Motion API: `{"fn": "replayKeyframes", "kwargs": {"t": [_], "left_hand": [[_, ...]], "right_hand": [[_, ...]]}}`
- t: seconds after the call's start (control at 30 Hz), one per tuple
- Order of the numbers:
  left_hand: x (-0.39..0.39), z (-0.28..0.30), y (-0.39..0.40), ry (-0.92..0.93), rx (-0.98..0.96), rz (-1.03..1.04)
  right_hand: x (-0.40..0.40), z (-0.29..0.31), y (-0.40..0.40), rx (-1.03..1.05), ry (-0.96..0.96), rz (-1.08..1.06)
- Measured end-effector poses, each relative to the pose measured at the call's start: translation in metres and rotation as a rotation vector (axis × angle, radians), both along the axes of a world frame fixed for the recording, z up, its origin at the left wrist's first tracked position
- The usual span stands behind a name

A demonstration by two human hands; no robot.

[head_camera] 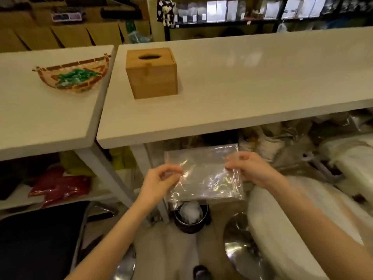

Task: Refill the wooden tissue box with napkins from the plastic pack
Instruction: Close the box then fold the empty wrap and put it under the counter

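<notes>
The wooden tissue box (pixel 151 72) stands upright on the white table (pixel 242 93), near its left end, lid closed, with a dark oval slot on top. Below the table's front edge I hold the clear plastic pack of napkins (pixel 203 174) flat in the air. My left hand (pixel 161 182) pinches the wrap at the pack's left side. My right hand (pixel 250 170) pinches it at the right side. The shiny wrap covers the pale napkins inside.
A woven basket (pixel 73 74) with green packets sits on a second white table (pixel 40 118) to the left. A small black bin (pixel 190 217) with white waste stands on the floor under the pack. Bags and sacks crowd the space under both tables.
</notes>
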State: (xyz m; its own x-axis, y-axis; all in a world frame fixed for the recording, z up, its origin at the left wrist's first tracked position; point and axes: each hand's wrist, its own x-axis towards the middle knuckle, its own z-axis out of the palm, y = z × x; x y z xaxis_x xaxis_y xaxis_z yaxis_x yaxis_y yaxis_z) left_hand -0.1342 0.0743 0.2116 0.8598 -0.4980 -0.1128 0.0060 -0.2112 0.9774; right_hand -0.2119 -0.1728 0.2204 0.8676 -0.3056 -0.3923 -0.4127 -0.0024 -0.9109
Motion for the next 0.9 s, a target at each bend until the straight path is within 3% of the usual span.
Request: {"fn": "replayKeyframes", "kwargs": {"t": [0.2,0.33,0.47,0.67,0.9], "left_hand": [[-0.009,-0.134,0.005,0.325,0.159,0.009],[-0.008,-0.228,0.001,0.514,0.101,0.181],[0.005,-0.315,-0.007,0.634,-0.001,0.265],[0.020,-0.444,-0.038,0.844,-0.058,0.213],[0.037,-0.568,-0.066,0.928,-0.061,0.215]], "right_hand": [[0.002,-0.133,0.024,0.087,0.270,-0.239],[0.000,-0.231,0.029,0.227,0.403,-0.520],[0.011,-0.323,0.029,0.253,0.398,-0.579],[0.041,-0.472,0.036,0.337,0.408,-0.639],[0.079,-0.604,0.034,0.367,0.364,-0.663]]}}
